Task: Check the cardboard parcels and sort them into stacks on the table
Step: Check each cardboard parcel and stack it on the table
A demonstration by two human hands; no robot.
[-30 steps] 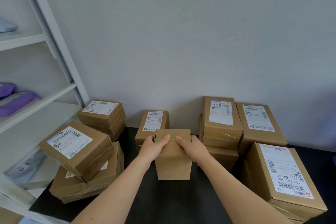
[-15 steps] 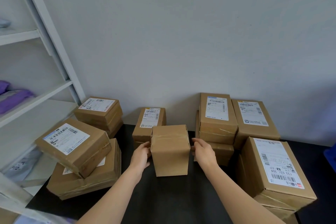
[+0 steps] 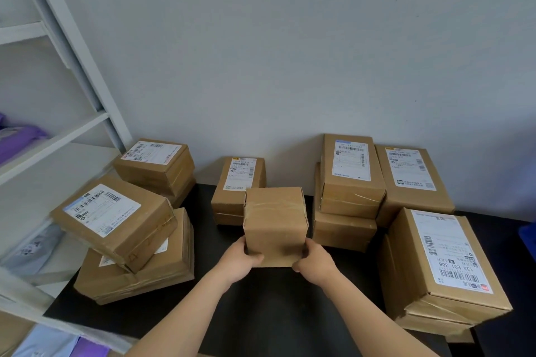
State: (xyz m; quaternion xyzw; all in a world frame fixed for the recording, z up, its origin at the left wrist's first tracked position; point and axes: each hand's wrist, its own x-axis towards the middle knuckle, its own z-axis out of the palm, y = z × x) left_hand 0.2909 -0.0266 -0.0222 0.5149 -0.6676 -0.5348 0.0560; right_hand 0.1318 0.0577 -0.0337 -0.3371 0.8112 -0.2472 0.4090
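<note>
A small taped cardboard parcel [image 3: 275, 223] with no label showing stands in the middle of the black table [image 3: 278, 310]. My left hand [image 3: 239, 259] grips its lower left corner. My right hand [image 3: 313, 262] grips its lower right corner. Right behind it sits a labelled parcel stack [image 3: 237, 182]. At the left, a tilted labelled parcel [image 3: 113, 217] lies on a flat one [image 3: 139, 269], with another stack [image 3: 156, 165] behind. A tall stack [image 3: 348, 182], a single parcel [image 3: 412, 180] and a large near stack [image 3: 443, 264] fill the right side.
A white shelf unit [image 3: 58, 136] stands at the left with purple soft packages [image 3: 20, 139] on it. A grey wall [image 3: 290, 52] rises directly behind the table. Something blue [image 3: 528, 240] shows at the right edge.
The middle parcel has been turned so a taped face shows on top. Both hands slid from its top down its sides to its lower corners.
</note>
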